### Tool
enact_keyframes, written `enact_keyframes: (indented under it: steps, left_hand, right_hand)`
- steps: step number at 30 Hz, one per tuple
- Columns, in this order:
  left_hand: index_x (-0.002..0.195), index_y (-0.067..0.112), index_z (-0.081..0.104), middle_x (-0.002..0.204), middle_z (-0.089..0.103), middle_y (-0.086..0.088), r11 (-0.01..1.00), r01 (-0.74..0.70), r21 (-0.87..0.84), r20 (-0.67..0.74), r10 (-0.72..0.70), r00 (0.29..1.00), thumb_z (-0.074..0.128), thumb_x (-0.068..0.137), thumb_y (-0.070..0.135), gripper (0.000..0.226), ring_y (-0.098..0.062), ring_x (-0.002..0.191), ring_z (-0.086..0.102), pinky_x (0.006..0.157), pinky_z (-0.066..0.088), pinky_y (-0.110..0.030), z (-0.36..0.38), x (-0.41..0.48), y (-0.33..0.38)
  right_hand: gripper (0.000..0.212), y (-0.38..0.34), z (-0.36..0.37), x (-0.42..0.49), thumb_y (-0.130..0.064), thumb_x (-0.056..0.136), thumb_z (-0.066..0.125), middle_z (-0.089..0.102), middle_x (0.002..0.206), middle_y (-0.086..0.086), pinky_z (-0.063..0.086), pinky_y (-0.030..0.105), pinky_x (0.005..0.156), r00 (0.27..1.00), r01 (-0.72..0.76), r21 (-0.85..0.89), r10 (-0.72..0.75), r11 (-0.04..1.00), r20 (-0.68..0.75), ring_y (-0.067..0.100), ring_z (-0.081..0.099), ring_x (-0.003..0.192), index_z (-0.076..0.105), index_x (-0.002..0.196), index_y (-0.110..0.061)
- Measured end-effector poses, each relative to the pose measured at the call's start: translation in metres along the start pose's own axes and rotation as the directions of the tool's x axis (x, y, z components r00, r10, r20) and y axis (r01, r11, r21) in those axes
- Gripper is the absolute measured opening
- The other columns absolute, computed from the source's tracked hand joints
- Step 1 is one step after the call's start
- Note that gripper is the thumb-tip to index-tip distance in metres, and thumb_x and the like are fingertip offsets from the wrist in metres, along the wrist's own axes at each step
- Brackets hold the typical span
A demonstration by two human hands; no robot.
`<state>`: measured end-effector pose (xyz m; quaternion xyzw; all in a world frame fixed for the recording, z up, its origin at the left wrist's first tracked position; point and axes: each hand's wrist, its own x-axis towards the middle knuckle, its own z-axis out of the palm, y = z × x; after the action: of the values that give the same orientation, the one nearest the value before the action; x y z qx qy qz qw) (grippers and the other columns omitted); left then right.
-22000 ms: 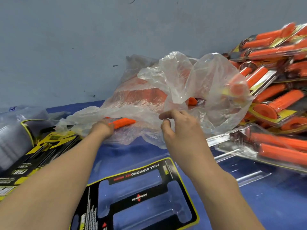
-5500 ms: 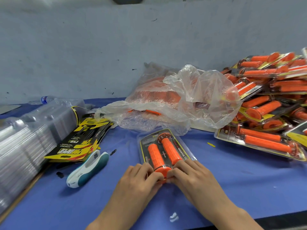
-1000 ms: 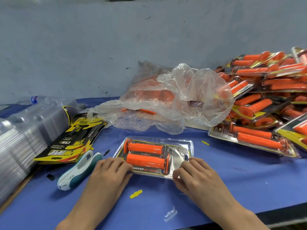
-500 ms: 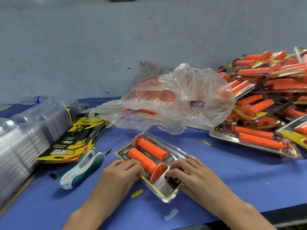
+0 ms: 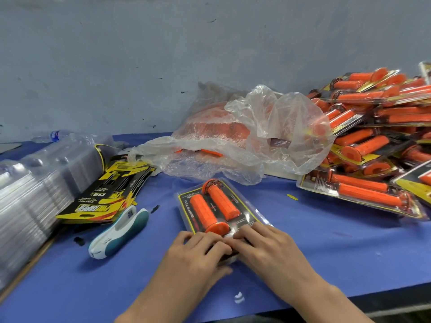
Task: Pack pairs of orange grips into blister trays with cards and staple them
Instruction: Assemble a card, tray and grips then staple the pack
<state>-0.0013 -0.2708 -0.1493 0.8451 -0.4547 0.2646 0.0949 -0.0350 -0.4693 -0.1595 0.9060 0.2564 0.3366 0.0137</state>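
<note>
Blister tray [image 5: 250, 219] lies flat on the blue table cover [image 5: 326, 252], dead centre in front of me, long axis running away and slightly left. Clear, glossy plastic with a rounded rim. Inside, a black card [image 5: 186, 207] edged in yellow, and the two orange grips [image 5: 205, 213] side by side, ribbed, matte and cylindrical. The far one ends in a round flange.

Left hand [image 5: 198, 250] curls over the tray's near end, fingers on top and thumb at the near edge, grasping it. Right hand [image 5: 268, 248] lies on the same end with fingers laid nearly straight, pressing down; its thumb is hidden. The fingertips of both meet over the plastic.

Room: bare cloth to the right of the tray and near the table's front edge. To the left, the white-and-teal stapler [image 5: 119, 231] lies near but apart, with loose cards [image 5: 109, 190] and a stack of empty trays [image 5: 35, 194] beyond it. Behind is a crinkled plastic bag [image 5: 245, 141] — at far right, a heap of finished packs [image 5: 373, 141].
</note>
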Motion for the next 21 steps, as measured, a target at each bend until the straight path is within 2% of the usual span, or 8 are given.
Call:
enact_keyframes:
  steps: [3, 5, 8, 10, 14, 17, 19, 21]
  left_hand:
    - [0.076, 0.028, 0.065, 0.089, 0.067, 0.018, 1.000, -0.013, -0.014, -0.050, 0.012, 0.999, 0.053, 0.089, 0.034, 0.019, -0.005, 0.077, 0.065, 0.079, 0.044, -0.025, -0.002, -0.002, -0.012]
    - [0.078, 0.026, 0.063, 0.095, 0.066, 0.022, 0.998, -0.027, -0.060, -0.035, 0.025, 0.999, 0.057, 0.088, 0.029, 0.011, 0.000, 0.083, 0.063, 0.089, 0.043, -0.024, -0.001, -0.008, -0.026]
    - [0.082, 0.022, 0.065, 0.105, 0.063, 0.033, 0.975, 0.041, -0.218, 0.014, -0.038, 0.999, 0.078, 0.081, 0.013, 0.016, 0.007, 0.112, 0.057, 0.102, 0.036, -0.024, -0.002, -0.019, -0.052]
    - [0.081, 0.023, 0.063, 0.113, 0.064, 0.034, 0.948, 0.103, -0.302, 0.070, -0.085, 0.994, 0.080, 0.079, 0.011, 0.021, 0.003, 0.131, 0.046, 0.109, 0.030, -0.023, -0.006, -0.027, -0.066]
    - [0.081, 0.027, 0.058, 0.125, 0.058, 0.036, 0.915, 0.212, -0.343, 0.172, -0.160, 0.972, 0.072, 0.087, 0.005, 0.027, 0.000, 0.143, 0.029, 0.112, 0.024, -0.019, -0.009, -0.030, -0.082]
    - [0.089, 0.025, 0.059, 0.133, 0.051, 0.029, 0.917, 0.334, -0.217, 0.185, -0.297, 0.937, 0.054, 0.088, -0.009, 0.034, -0.010, 0.145, 0.030, 0.112, 0.026, -0.025, -0.012, -0.027, -0.081]
    - [0.093, 0.026, 0.062, 0.124, 0.057, 0.025, 0.925, 0.309, -0.219, 0.056, -0.305, 0.951, 0.046, 0.083, 0.000, 0.033, -0.014, 0.131, 0.047, 0.104, 0.033, -0.027, -0.020, -0.021, -0.068]
    - [0.098, 0.032, 0.061, 0.110, 0.059, 0.028, 0.934, 0.230, -0.272, 0.002, -0.238, 0.971, 0.046, 0.089, 0.024, 0.019, -0.004, 0.110, 0.055, 0.094, 0.037, -0.023, -0.025, -0.015, -0.049]
  right_hand:
    - [0.012, 0.004, 0.001, -0.001, -0.030, 0.094, 0.060, 0.061, 0.089, -0.010, 0.050, 0.026, 0.066, 1.000, 0.028, 0.021, -0.027, 0.999, -0.006, 0.013, 0.057, 0.076, 0.068, 0.103, -0.028]
    - [0.013, 0.009, 0.003, -0.003, -0.033, 0.092, 0.064, 0.061, 0.095, -0.011, 0.050, 0.026, 0.080, 0.998, 0.058, 0.074, -0.057, 0.996, -0.015, 0.012, 0.058, 0.082, 0.067, 0.103, -0.027]
    - [0.019, 0.018, 0.003, -0.011, -0.033, 0.087, 0.068, 0.060, 0.105, -0.012, 0.043, 0.030, 0.102, 0.998, 0.059, 0.122, -0.061, 0.991, 0.007, 0.008, 0.058, 0.096, 0.064, 0.106, -0.028]
    - [0.018, 0.022, 0.002, -0.015, -0.030, 0.087, 0.069, 0.060, 0.108, -0.012, 0.041, 0.032, 0.106, 0.998, 0.037, 0.148, -0.043, 0.988, 0.036, 0.006, 0.058, 0.103, 0.064, 0.105, -0.029]
    - [0.010, 0.019, 0.002, -0.007, -0.032, 0.096, 0.060, 0.063, 0.098, -0.008, 0.045, 0.032, 0.103, 0.999, 0.038, 0.166, -0.035, 0.985, -0.019, 0.009, 0.062, 0.092, 0.068, 0.097, -0.026]
    - [0.017, 0.005, 0.006, 0.002, -0.032, 0.101, 0.055, 0.060, 0.087, -0.006, 0.048, 0.028, 0.094, 0.995, 0.073, 0.135, -0.063, 0.988, -0.077, 0.014, 0.057, 0.078, 0.069, 0.093, -0.026]
    - [0.014, -0.003, 0.009, 0.009, -0.031, 0.100, 0.056, 0.057, 0.086, -0.006, 0.046, 0.026, 0.077, 0.994, 0.079, 0.107, -0.070, 0.991, -0.086, 0.015, 0.051, 0.075, 0.067, 0.093, -0.026]
    - [0.010, -0.006, 0.010, 0.014, -0.029, 0.099, 0.057, 0.055, 0.087, -0.006, 0.041, 0.027, 0.068, 0.994, 0.070, 0.077, -0.062, 0.995, -0.095, 0.015, 0.049, 0.075, 0.066, 0.095, -0.027]
